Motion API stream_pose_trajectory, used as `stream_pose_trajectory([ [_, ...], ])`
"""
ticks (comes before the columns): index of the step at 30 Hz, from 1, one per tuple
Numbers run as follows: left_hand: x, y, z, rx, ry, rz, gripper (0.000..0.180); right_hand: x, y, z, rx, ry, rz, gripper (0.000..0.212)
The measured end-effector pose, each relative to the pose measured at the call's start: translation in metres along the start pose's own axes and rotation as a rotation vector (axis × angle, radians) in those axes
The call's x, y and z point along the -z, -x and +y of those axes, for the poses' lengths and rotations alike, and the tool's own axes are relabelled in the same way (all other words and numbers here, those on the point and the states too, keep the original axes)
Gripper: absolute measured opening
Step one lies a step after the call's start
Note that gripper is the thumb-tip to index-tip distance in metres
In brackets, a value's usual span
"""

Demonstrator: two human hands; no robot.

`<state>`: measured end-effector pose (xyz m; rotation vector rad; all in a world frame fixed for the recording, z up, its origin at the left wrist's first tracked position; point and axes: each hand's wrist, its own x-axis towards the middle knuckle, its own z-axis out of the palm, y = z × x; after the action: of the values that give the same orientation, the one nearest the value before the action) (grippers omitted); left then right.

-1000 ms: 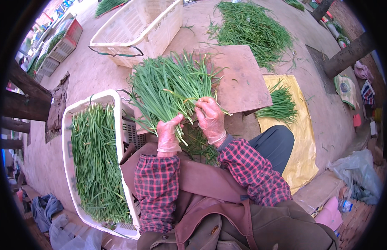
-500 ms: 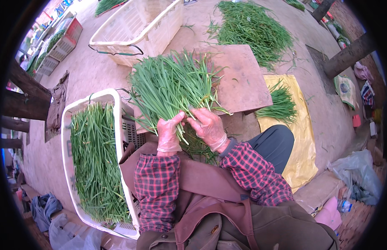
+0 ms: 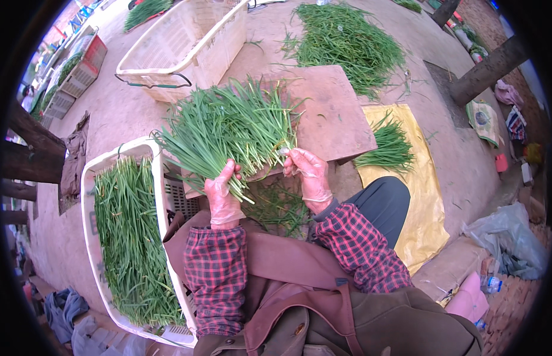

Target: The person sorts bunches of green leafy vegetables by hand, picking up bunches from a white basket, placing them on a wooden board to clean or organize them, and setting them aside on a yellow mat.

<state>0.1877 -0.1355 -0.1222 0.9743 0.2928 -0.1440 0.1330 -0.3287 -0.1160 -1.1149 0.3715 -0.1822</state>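
Observation:
A loose heap of garlic chives [image 3: 240, 118] covers the left half of a low reddish board [image 3: 338, 127] in front of me. My left hand [image 3: 223, 194], in a clear plastic glove, is closed round a small bunch of chives [image 3: 198, 151], pale cut ends poking out toward me. At the heap's right edge, my gloved right hand [image 3: 312, 177] pinches at the pale ends of some chives; its fingertips partly hide them. Left of my knees stands a white plastic crate [image 3: 87, 219] filled with chives laid in rows.
Beyond the board are another white crate [image 3: 198, 59] and a large chive pile [image 3: 350, 47] on the floor. To the right, a yellow sack [image 3: 427, 219] bears a small chive bunch [image 3: 387, 147]. Wooden posts [image 3: 492, 71] rise at both sides. Chive scraps [image 3: 279, 207] lie below the board.
My hands, close together before, are now apart: the left has moved left with its bunch, and the right has gone up to the heap's right edge. The whole view has shifted slightly.

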Motion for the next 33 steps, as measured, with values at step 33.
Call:
stream_pose_trajectory([
  [33,0.005,-0.006,-0.004,-0.006,0.079,0.041,0.025,0.02,-0.049,0.012,0.37,0.907,0.107,0.021],
])
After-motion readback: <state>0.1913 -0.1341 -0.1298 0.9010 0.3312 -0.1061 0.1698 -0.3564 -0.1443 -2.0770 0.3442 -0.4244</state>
